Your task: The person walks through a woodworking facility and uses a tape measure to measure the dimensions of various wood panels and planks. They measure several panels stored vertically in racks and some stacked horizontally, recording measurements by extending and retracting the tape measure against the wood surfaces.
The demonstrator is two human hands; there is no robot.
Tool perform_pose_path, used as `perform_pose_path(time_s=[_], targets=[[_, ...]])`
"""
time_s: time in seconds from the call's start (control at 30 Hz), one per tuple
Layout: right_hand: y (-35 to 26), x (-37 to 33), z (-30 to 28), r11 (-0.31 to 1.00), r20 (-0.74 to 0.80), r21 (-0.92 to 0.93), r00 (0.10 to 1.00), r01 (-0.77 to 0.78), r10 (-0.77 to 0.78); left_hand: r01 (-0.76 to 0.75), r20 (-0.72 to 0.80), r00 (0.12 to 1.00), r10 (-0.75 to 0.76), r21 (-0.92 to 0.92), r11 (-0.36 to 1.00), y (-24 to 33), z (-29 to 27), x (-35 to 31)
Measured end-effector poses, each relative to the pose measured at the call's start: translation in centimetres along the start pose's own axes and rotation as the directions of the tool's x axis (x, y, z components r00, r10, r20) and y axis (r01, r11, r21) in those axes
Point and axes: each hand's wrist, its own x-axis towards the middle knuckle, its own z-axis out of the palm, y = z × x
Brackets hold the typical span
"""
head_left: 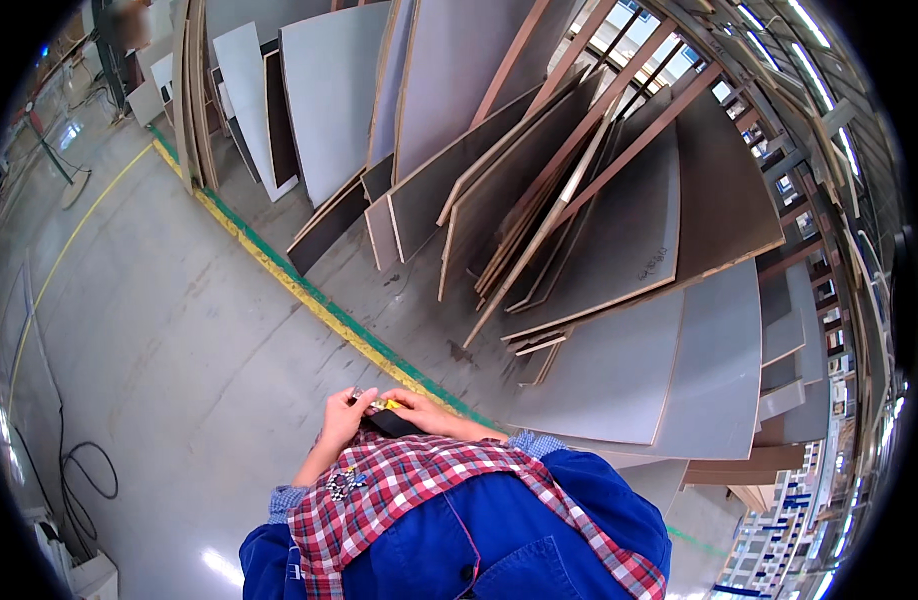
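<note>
Close to my body, my left hand (pixel 345 411) and my right hand (pixel 422 411) meet in front of a red checked apron (pixel 399 475). Between them is a small bright yellow item (pixel 387 404), too small to name. My right fingers are closed on it. The fingers of my left hand are pinched together beside it, and what they hold I cannot make out. Just under both hands lies something black (pixel 395 425), partly covered by them, its kind unclear.
Large grey boards (pixel 334 95) and dark boards (pixel 619 220) lean upright in a rack with brown bars (pixel 639 140) ahead and right. A yellow and green floor line (pixel 309 290) runs before them. A black cable (pixel 104 492) lies looped on the floor at left.
</note>
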Motion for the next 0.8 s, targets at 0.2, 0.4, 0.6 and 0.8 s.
perform_pose_path(time_s=[0.2,0.4,0.6,0.8], targets=[[-1.8,4.6,1.7,1.0,-0.089,-0.015,0.996,-0.024,0.022,0.124,0.021,0.992,-0.123,-0.243,0.962,0.3,-5.9,1.7],[-2.9,9.9,0.6,0.997,-0.076,0.044,0.994,-0.07,0.073,0.083,0.03,0.997,-0.077,-0.342,0.936,0.9,-8.4,6.0],[-5.9,17.9,-2.5,0.98,0.039,-0.183,0.995,-0.08,0.089,0.025,-0.057,0.997,-0.047,-0.345,0.938,1.9,-12.0,12.6],[-10.8,26.4,-7.9,0.95,0.084,-0.309,0.996,0.044,-0.019,-0.049,-0.186,0.983,-0.011,-0.316,0.948,7.5,-13.0,20.6]])
